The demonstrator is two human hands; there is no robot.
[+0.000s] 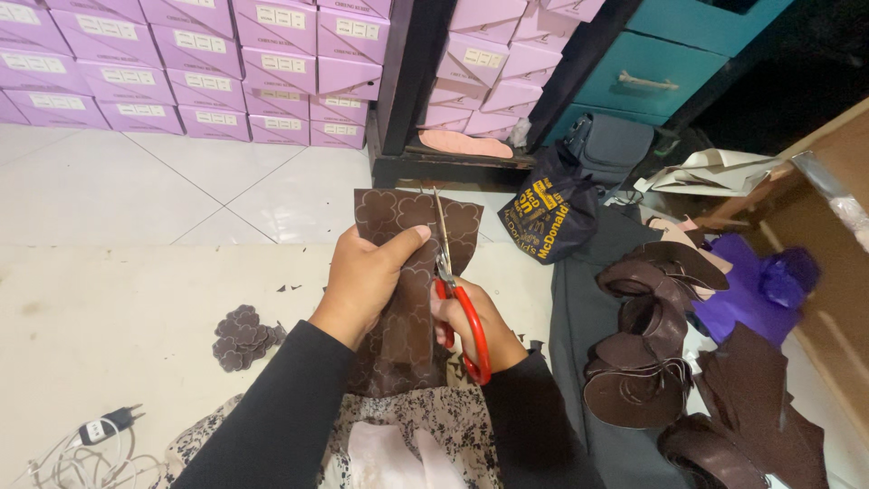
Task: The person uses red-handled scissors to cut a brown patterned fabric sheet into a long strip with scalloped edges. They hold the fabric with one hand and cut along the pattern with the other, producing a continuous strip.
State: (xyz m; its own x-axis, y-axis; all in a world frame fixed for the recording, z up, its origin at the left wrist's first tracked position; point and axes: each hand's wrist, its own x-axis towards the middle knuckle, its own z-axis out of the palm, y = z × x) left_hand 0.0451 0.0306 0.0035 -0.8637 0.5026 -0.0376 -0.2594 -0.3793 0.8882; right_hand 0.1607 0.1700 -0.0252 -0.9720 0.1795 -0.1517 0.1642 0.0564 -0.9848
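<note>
Seen from the head camera, a person's left hand (pixel 367 276) pinches a dark brown sheet (pixel 409 299) marked with rows of scalloped flower outlines, thumb pressed flat on its face and fingers curled behind. The sheet stands upright over the person's lap, its top edge already cut into lobes. Just right of the sheet, the right hand (pixel 480 326) grips red-handled scissors (pixel 453 290), fingers through the loops, the blades slightly parted and biting down into the sheet's upper edge. Left of the sheet, a small pile of cut brown flower shapes (pixel 243 337) lies on the pale floor. Well to the right of the sheet, curled brown offcuts (pixel 647 353) are heaped on dark cloth.
</note>
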